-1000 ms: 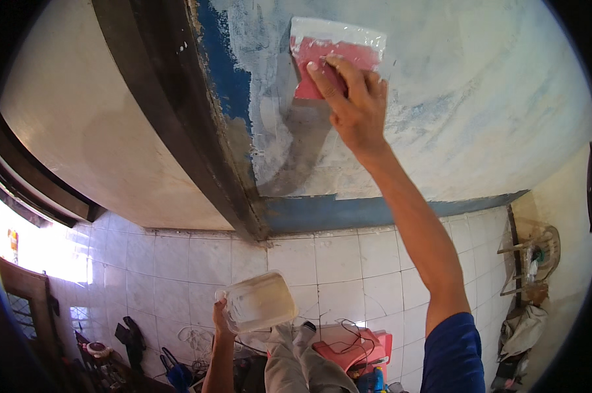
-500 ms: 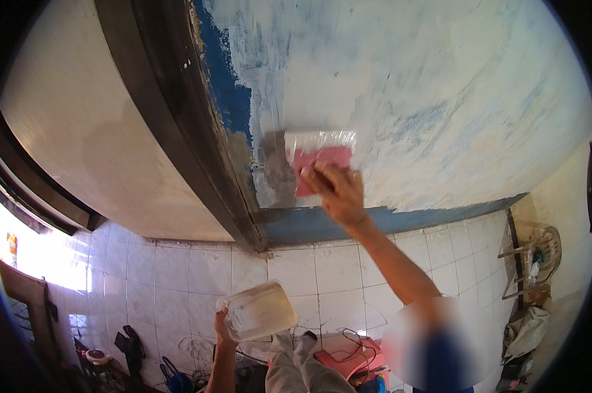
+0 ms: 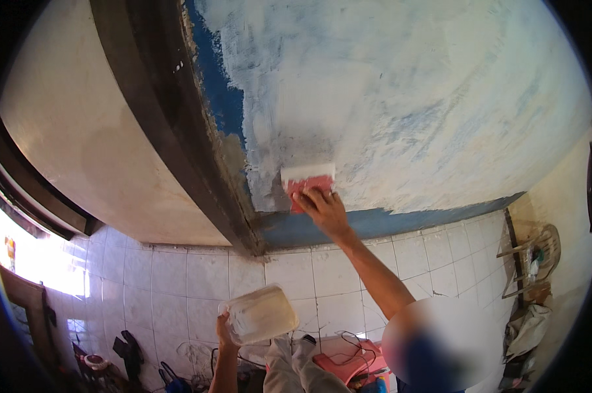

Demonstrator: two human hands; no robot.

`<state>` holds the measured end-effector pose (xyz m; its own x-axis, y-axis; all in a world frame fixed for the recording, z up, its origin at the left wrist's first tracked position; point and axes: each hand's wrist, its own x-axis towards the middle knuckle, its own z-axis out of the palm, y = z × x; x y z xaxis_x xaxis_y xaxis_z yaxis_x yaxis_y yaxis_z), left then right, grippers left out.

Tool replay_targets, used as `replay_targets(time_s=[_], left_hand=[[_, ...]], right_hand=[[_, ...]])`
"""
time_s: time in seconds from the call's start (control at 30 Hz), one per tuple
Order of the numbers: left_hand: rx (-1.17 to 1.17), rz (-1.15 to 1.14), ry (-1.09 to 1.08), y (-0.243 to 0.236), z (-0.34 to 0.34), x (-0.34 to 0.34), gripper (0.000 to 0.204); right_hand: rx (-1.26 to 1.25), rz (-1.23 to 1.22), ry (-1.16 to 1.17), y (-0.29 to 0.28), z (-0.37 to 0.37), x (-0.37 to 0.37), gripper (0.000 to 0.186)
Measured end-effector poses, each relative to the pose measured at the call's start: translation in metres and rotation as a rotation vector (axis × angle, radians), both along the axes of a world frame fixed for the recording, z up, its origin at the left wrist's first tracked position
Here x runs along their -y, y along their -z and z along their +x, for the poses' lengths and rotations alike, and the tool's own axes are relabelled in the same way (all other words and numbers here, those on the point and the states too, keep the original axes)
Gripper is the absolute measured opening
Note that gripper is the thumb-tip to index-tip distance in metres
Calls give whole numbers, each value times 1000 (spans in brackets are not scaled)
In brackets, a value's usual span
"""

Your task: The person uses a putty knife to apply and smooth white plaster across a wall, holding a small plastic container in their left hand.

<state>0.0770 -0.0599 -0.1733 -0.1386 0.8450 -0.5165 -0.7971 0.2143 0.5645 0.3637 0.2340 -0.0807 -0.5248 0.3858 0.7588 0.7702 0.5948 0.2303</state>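
Observation:
My right hand [image 3: 323,211] grips a flat red putty spreader [image 3: 309,185] against the wall, low down near the dark frame. White filler coats the spreader's upper edge. Around it the wall [image 3: 401,85] is streaked with white filler over blue paint, and a bare blue band [image 3: 296,227] runs along its foot. Below, my left hand [image 3: 224,329] holds a rectangular plastic tub [image 3: 262,316] by its left side, tilted, with pale residue inside. The fingers beneath the tub are hidden.
A dark vertical door frame [image 3: 171,118] edges the wall on the left. On the tiled floor [image 3: 207,272] lie a red plastic stool [image 3: 351,363] with a cable over it, and several dark items at lower left. A plastic chair [image 3: 541,255] stands at far right.
My right hand has drawn the spreader down the wall, leaving a smoother pale patch above it. The tub in my left hand has hardly moved.

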Motion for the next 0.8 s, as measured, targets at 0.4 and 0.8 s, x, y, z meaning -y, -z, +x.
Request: replay_targets(time_s=[0.4, 0.8], left_hand=[[51, 53, 13, 1, -4, 0, 59], [-66, -28, 55, 5, 19, -15, 55]], right_hand=[[-149, 531, -20, -212, 48, -48, 51], [-12, 61, 50, -6, 40, -26, 55]])
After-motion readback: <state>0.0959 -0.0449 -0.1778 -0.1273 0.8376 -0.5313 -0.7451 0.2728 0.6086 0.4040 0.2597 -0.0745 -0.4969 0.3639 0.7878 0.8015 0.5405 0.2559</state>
